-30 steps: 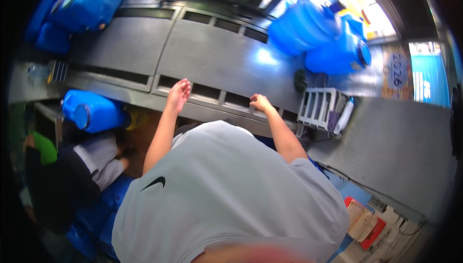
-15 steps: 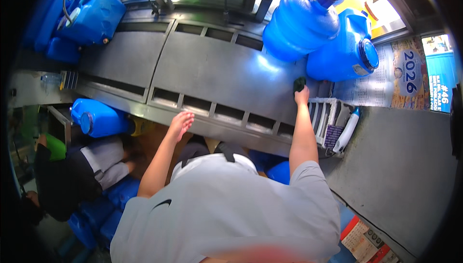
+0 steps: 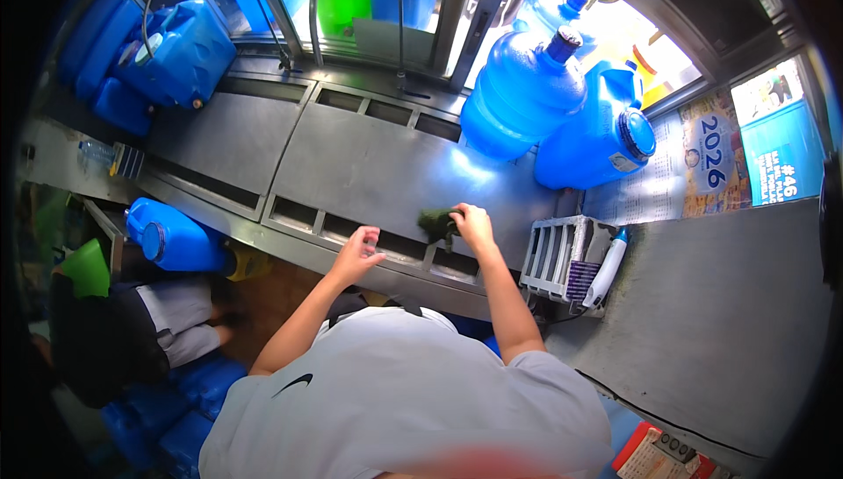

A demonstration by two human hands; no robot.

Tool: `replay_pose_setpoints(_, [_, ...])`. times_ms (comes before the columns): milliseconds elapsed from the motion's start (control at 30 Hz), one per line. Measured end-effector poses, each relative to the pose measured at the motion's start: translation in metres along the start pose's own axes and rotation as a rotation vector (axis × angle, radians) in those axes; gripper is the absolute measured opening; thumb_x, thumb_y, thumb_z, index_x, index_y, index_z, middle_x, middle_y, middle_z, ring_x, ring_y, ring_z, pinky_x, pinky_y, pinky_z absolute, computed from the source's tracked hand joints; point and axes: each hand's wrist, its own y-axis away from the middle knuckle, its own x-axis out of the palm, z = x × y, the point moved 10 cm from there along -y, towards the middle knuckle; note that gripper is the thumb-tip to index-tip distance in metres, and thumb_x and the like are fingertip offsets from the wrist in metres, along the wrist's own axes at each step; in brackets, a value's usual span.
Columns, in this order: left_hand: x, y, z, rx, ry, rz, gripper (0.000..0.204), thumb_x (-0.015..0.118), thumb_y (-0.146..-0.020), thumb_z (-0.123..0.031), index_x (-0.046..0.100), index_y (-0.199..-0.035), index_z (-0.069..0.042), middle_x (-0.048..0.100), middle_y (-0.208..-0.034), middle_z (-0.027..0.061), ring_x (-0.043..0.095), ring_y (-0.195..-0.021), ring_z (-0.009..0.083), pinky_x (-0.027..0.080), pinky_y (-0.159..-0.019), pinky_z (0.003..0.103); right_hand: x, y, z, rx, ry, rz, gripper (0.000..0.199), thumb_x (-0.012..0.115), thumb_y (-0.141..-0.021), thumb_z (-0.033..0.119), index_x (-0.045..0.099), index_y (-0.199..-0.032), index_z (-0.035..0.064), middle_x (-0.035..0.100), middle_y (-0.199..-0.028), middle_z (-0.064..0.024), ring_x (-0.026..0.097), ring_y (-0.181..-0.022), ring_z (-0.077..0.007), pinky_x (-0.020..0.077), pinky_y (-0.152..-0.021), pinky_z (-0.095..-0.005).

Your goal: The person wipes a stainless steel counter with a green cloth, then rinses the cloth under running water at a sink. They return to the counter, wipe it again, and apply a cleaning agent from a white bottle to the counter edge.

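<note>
My right hand [image 3: 475,226] grips a crumpled dark green cloth [image 3: 435,225] by its right side, over the front part of the steel counter [image 3: 369,158]. Part of the cloth hangs over the slots along the counter's front. To the left, my left hand [image 3: 357,256] is above the front edge, fingers apart and slightly bent, holding nothing. A gap lies between it and the cloth. Beyond my right hand stand a round blue water bottle [image 3: 522,97] and a blue jug [image 3: 590,132] with a dark screw cap.
A white slatted rack [image 3: 555,255] with a white-and-blue handled tool [image 3: 606,273] stands right of my right arm. Blue containers [image 3: 180,53] fill the far left corner. A blue jug [image 3: 180,237] lies at the left, near a bending person in dark clothing [image 3: 105,330].
My right hand has drawn the cloth back from beside the blue jug, toward me and leftward. My left hand has shifted right and slightly nearer. The whole view has tilted slightly.
</note>
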Motion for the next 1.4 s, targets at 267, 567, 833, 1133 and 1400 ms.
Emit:
replay_pose_setpoints(267, [0.039, -0.013, -0.12, 0.521, -0.537, -0.007, 0.112, 0.088, -0.056, -0.037, 0.025, -0.147, -0.019, 0.034, -0.149, 0.0078, 0.03, -0.138, 0.0354, 0.007, -0.107, 0.069, -0.114, 0.088, 0.187, -0.525, -0.386, -0.234, 0.015, 0.066, -0.086, 0.017, 0.069, -0.093, 0.0049, 0.065, -0.085, -0.0092, 0.06, -0.085, -0.0238, 0.0482, -0.077, -0.0353])
replay_pose_setpoints(567, [0.057, -0.06, -0.088, 0.309, 0.525, 0.252, 0.021, 0.055, -0.079, -0.001, 0.062, -0.099, -0.001, 0.063, -0.09, -0.0009, 0.057, -0.087, 0.0083, 0.047, -0.077, 0.024, -0.165, 0.086, 0.111, -0.107, -0.68, -0.386, 0.023, 0.062, -0.093, 0.027, 0.058, -0.096, 0.0044, 0.059, -0.077, -0.0069, 0.056, -0.071, -0.0164, 0.0454, -0.065, -0.0313])
replay_pose_setpoints(833, [0.024, -0.023, -0.163, 0.526, -0.223, -0.068, 0.033, 0.055, -0.069, -0.008, 0.063, -0.101, -0.002, 0.061, -0.095, 0.0164, 0.06, -0.092, 0.0351, 0.048, -0.081, 0.039, 0.025, 0.085, 0.012, 0.588, -0.944, 0.253, 0.06, 0.047, -0.091, 0.058, 0.052, -0.129, 0.0123, 0.059, -0.116, -0.0142, 0.058, -0.107, -0.0338, 0.0484, -0.085, -0.0577])
replay_pose_setpoints(1133, [0.006, 0.02, -0.184, 0.618, 0.058, 0.264, 0.033, 0.064, -0.07, -0.007, 0.059, -0.102, -0.001, 0.058, -0.08, 0.0092, 0.054, -0.078, 0.0124, 0.047, -0.071, 0.03, 0.032, 0.086, 0.134, 0.287, -2.177, 0.852, 0.031, 0.044, -0.096, 0.026, 0.06, -0.109, 0.0029, 0.066, -0.103, -0.0124, 0.066, -0.089, -0.0299, 0.0572, -0.08, -0.0381])
replay_pose_setpoints(1400, [-0.053, -0.031, -0.046, 0.037, 0.146, -0.153, 0.073, 0.069, -0.084, -0.04, 0.033, -0.143, -0.015, 0.037, -0.142, 0.0145, 0.038, -0.127, 0.0283, 0.033, -0.105, 0.04, 0.046, 0.071, 0.078, 0.73, -2.094, 0.053, 0.03, 0.038, -0.098, 0.017, 0.054, -0.116, -0.0003, 0.06, -0.117, -0.0168, 0.058, -0.109, -0.0318, 0.0473, -0.096, -0.0468])
